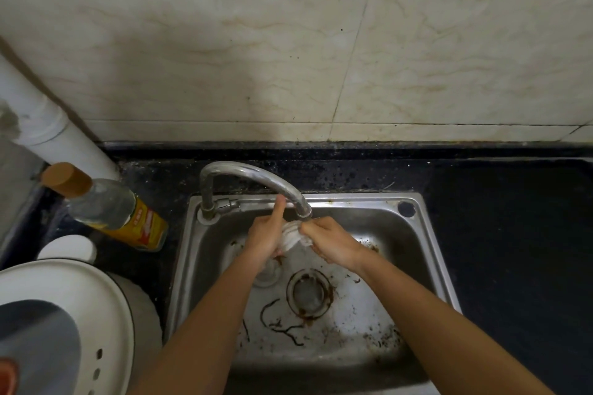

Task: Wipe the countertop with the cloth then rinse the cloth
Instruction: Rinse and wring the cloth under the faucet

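A bunched white cloth (292,236) hangs over the steel sink (426,253), right under the spout of the curved faucet (256,176). My left hand (264,239) holds the cloth from the left, thumb raised up against the spout. My right hand (333,242) grips the cloth's right end with curled fingers. Most of the cloth is hidden between my hands. The black countertop (513,234) runs around the sink.
A clear bottle (109,205) with a brown cap and yellow label stands left of the sink beside a white pipe (48,125). A white appliance lid (73,314) fills the lower left. The sink floor holds a drain (308,293) and dark debris. Tiled wall behind.
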Motion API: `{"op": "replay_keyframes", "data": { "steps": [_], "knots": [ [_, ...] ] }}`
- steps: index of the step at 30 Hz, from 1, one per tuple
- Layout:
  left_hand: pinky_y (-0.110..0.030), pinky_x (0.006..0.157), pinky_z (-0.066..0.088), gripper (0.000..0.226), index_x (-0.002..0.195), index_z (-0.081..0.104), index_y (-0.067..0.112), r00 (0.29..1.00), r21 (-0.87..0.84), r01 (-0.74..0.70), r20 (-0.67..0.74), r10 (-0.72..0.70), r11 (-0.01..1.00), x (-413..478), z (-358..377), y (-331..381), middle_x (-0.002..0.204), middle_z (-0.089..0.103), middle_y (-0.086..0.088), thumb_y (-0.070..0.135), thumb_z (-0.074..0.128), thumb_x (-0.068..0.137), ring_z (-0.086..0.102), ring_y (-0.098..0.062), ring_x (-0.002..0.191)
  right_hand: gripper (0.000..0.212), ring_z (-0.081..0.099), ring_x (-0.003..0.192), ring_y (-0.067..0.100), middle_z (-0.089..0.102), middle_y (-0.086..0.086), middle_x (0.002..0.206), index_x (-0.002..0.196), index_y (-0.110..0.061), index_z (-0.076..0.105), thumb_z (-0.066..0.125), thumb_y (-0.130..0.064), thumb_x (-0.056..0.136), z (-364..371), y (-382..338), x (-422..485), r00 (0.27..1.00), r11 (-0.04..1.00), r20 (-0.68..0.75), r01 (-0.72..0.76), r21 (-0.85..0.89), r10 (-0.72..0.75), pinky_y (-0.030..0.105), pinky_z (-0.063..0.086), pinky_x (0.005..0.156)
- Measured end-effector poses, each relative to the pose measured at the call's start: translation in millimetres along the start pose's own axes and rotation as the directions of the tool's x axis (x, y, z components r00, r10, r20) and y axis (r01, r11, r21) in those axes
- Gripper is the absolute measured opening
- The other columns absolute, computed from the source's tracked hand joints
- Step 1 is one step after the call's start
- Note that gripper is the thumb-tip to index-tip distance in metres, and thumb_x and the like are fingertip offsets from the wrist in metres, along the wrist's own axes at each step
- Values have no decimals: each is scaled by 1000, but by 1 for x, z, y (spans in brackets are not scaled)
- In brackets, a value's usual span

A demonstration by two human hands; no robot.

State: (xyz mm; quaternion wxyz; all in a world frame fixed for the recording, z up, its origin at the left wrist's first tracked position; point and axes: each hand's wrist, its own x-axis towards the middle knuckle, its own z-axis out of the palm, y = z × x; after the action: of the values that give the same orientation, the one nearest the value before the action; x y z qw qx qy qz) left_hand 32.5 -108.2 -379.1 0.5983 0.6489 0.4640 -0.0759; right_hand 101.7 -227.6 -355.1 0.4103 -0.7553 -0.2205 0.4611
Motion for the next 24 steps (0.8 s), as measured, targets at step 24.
{"op": "replay_keyframes", "data": {
  "steps": [24],
  "knots": [
    [-32,98,44,43,134,43,13,858,912,-211,-1,514,353,23,-65,-21,138,42,-9,10,51,92,50,-21,121,28,41,53,10,45,-2,57,61,-18,54,69,-30,82,-9,17,1,978,976,-204,-7,-216,-38,27,30,53]
  ]
}}
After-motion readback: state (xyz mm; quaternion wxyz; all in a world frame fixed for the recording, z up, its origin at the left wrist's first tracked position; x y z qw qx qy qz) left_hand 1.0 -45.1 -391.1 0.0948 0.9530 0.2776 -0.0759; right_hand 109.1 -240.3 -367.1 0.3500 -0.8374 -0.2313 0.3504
